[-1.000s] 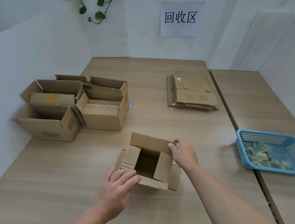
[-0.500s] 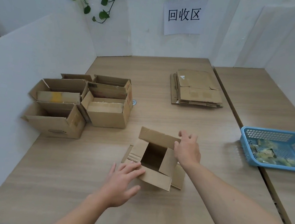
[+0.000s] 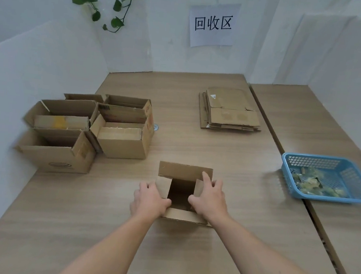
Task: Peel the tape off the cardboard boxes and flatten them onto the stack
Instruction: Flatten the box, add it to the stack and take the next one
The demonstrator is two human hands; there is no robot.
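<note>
A small open cardboard box [image 3: 185, 173] stands on the wooden table [image 3: 196, 142] in front of me, flaps spread. My left hand [image 3: 149, 200] grips its left side flap, thumb curled over the edge into the opening. My right hand [image 3: 210, 198] grips the right side flap, thumb inside and fingers outside. A stack of flattened boxes [image 3: 229, 110] lies at the back right of the table. Several open boxes [image 3: 89, 129] stand in a cluster at the left.
A blue plastic basket [image 3: 327, 177] with crumpled tape pieces sits on the right, across the seam to a second table. White partition walls enclose the left, back and right. A paper sign hangs on the back wall.
Both hands have moved onto the box's two side flaps; before, the left lay on the near flap and the right at the far right corner. The box is squared up and closer.
</note>
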